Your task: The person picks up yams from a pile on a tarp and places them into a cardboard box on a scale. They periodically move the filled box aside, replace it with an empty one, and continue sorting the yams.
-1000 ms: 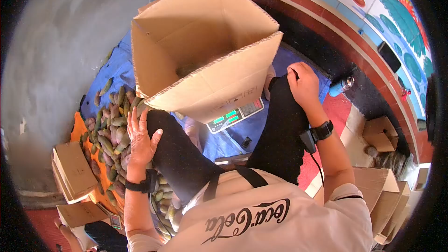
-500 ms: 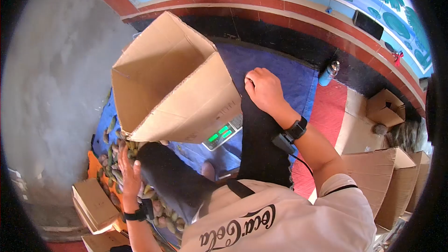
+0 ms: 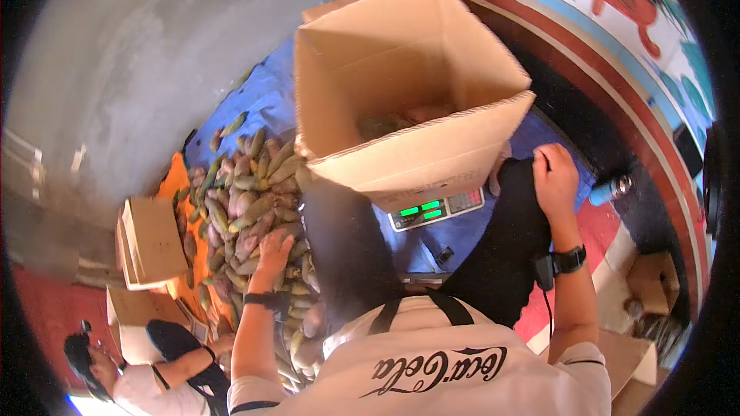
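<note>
My left hand (image 3: 274, 253) reaches down onto a heap of long green and purplish-brown vegetables (image 3: 254, 208), touching those on top. Its fingers look apart, though their tips blend into the heap. On my right knee rests my right hand (image 3: 556, 179), fingers curled in and nothing seen in them. A tall open cardboard box (image 3: 432, 166) stands in front of me on a digital scale (image 3: 435, 214) with lit green displays. Some similar vegetables (image 3: 385, 123) lie in shadow at the bottom of the box.
A co-worker (image 3: 146, 377) is at the lower left, near the heap. Cardboard boxes stand at the left (image 3: 154, 243) and lower right (image 3: 628, 362). A blue bottle (image 3: 610, 189) is by the wall, on the right. Blue sheeting (image 3: 262, 92) covers the floor.
My view has swung left, bringing the heap, the box's inside and the co-worker into sight. My left hand has lowered onto the heap; my right hand stays on the knee.
</note>
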Available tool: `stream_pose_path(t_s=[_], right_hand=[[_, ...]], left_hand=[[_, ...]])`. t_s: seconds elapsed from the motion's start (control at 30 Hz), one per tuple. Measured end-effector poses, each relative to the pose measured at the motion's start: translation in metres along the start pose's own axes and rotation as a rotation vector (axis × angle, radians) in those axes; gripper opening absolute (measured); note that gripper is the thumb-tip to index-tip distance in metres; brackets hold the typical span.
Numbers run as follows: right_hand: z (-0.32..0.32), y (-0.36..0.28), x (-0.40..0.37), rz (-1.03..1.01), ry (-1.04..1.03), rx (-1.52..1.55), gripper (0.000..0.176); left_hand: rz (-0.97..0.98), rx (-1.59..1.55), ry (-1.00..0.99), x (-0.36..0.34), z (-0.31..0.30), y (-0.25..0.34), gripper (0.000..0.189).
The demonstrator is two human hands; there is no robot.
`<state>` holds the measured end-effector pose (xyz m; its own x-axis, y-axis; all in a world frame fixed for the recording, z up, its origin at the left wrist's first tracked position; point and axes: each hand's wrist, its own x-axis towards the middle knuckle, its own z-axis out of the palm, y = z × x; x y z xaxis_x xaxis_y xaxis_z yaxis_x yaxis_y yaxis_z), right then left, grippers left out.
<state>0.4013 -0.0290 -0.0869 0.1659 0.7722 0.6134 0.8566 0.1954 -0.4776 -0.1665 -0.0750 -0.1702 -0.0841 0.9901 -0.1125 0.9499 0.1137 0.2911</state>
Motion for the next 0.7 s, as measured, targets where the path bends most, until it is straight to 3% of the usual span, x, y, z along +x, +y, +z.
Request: stream_pose_path(t_s=[0.23, 0.3, 0.5, 0.57, 0.63, 0.7], right_hand=[[-0.001, 0.006, -0.002, 0.024, -0.066, -0.077, 0.008], [-0.001, 0.009, -0.003, 0.011, -0.078, -0.097, 0.008], [-0.003, 0.012, -0.003, 0.038, -0.123, -0.085, 0.011], [-0.004, 0.012, -0.002, 0.035, -0.152, -0.088, 0.012], [-0.003, 0.011, 0.0, 0.064, -0.178, -0.109, 0.012], [-0.003, 0.014, 0.0, 0.07, -0.197, -0.113, 0.012]], left_hand=[[-0.247, -0.029, -0.199, -0.034, 0.078, -0.077, 0.046], [-0.41, -0.014, -0.284, -0.043, 0.095, -0.091, 0.045], [-0.491, -0.187, -0.397, -0.082, 0.129, -0.105, 0.045], [-0.209, -0.097, -0.637, -0.092, 0.133, -0.095, 0.046], [-0.333, -0.272, -0.574, -0.11, 0.183, -0.114, 0.042], [0.186, -0.149, -0.67, -0.119, 0.198, -0.109, 0.04]])
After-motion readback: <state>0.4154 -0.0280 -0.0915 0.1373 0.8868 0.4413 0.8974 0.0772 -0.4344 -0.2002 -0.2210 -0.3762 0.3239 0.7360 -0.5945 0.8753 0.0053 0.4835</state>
